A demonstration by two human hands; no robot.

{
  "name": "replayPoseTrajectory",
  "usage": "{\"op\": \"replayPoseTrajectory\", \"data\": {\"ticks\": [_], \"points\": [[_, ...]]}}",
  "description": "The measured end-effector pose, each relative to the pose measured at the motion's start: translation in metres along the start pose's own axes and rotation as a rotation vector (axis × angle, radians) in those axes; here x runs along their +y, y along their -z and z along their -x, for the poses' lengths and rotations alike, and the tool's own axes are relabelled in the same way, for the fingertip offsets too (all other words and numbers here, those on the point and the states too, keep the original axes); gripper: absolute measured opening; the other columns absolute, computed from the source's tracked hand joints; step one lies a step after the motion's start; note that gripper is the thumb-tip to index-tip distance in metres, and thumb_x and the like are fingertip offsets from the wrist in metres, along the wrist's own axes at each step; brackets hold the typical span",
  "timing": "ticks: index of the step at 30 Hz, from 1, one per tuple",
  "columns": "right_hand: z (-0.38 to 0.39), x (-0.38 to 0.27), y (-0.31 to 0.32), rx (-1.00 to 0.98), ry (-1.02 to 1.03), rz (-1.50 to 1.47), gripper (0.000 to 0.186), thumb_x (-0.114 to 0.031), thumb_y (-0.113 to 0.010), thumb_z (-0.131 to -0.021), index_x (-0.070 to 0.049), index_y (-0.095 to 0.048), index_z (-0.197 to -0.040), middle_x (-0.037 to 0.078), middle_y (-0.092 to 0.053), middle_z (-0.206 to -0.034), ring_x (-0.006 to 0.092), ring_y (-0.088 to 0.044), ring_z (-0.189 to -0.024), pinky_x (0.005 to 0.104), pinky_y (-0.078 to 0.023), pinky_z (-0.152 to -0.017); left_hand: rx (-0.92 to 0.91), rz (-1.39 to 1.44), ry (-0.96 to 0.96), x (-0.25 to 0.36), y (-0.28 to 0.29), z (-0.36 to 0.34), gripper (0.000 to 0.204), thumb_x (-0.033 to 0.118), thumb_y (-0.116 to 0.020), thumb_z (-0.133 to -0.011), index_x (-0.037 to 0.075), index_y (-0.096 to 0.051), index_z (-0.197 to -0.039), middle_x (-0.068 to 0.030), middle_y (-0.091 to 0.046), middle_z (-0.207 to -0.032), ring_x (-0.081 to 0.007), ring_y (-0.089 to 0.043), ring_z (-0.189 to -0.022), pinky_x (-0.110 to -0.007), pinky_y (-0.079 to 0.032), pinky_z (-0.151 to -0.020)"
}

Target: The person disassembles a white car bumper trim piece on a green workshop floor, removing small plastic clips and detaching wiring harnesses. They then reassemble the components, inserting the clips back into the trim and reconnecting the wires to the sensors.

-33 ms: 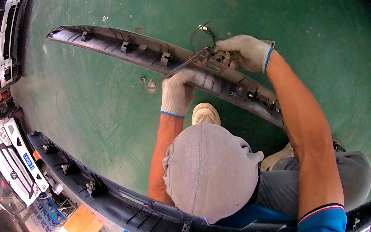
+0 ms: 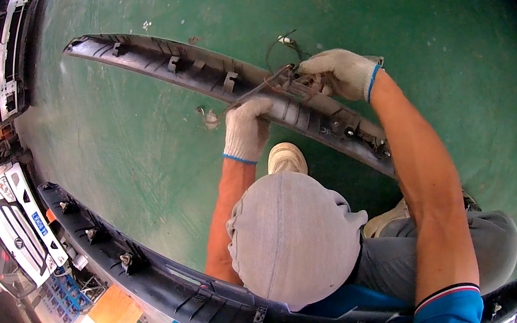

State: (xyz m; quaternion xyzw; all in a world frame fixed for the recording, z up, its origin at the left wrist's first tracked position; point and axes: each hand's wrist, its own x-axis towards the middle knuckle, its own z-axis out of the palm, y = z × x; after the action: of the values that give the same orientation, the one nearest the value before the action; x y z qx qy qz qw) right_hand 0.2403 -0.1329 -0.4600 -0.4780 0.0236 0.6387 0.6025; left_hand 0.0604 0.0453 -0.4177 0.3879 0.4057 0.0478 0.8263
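A long dark plastic trim panel (image 2: 154, 57) lies across the green floor, its ribbed inner side with several clips facing up. My left hand (image 2: 248, 127), in a white knit glove with a blue cuff, is closed over the panel's near edge, thumb toward the middle. A thin dark rod (image 2: 257, 88) slants from beside this thumb toward my right hand. My right hand (image 2: 343, 73), gloved the same way, is closed at the far edge, fingers curled by a bundle of wires. What it grips is hidden by the fingers. A thin black wire with a white connector (image 2: 284, 39) loops beside it.
A second long dark curved panel (image 2: 210, 313) spans the bottom of the view. My bent knee (image 2: 294, 239) and shoe (image 2: 288, 158) are close behind the near edge. At the left are bumper parts (image 2: 16, 41) and a white vehicle (image 2: 14, 233). Small debris (image 2: 210, 119) lies near my left hand.
The wire loop beside my right hand has shifted slightly, and the right fingertips have moved a little. My left hand stays in place on the panel.
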Motion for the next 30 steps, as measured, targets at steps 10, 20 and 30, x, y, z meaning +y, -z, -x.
{"op": "replayPoseTrajectory", "data": {"ticks": [10, 20, 30], "points": [[0.000, -0.007, -0.002, -0.165, -0.090, 0.043, 0.068, -0.005, -0.061, -0.082, 0.009, -0.051, -0.148, 0.004, -0.067, -0.089, 0.0078, -0.057, -0.064, 0.0251, -0.045, -0.057, -0.037, -0.006, -0.033, 0.007, -0.008, 0.004, 0.020, -0.002, -0.066, -0.082, -0.005, -0.071, -0.101, -0.0126, -0.073, -0.099, -0.0260, -0.070, -0.092, -0.039, -0.056, -0.084], [-0.004, 0.002, -0.011, -0.103, 0.071, -0.014, 0.070, 0.001, -0.068, -0.078, 0.005, -0.053, -0.146, 0.014, -0.068, -0.116, 0.0212, -0.068, -0.101, 0.0337, -0.056, -0.093, -0.119, -0.220, -0.100, 0.002, 0.008, -0.002, 0.027, 0.000, -0.064, -0.082, -0.007, -0.070, -0.107, -0.0145, -0.073, -0.103, -0.0261, -0.069, -0.092, -0.039, -0.056, -0.085], [-0.025, 0.003, -0.014, 0.066, 0.060, 0.113, 0.058, -0.014, -0.078, -0.091, -0.002, -0.057, -0.143, 0.007, -0.071, -0.115, 0.0169, -0.068, -0.097, 0.0329, -0.056, -0.083, -0.013, -0.088, 0.004, 0.010, 0.001, 0.004, 0.010, 0.001, -0.068, -0.083, -0.003, -0.074, -0.090, -0.0117, -0.073, -0.096, -0.0230, -0.068, -0.087, -0.036, -0.054, -0.081]]}}
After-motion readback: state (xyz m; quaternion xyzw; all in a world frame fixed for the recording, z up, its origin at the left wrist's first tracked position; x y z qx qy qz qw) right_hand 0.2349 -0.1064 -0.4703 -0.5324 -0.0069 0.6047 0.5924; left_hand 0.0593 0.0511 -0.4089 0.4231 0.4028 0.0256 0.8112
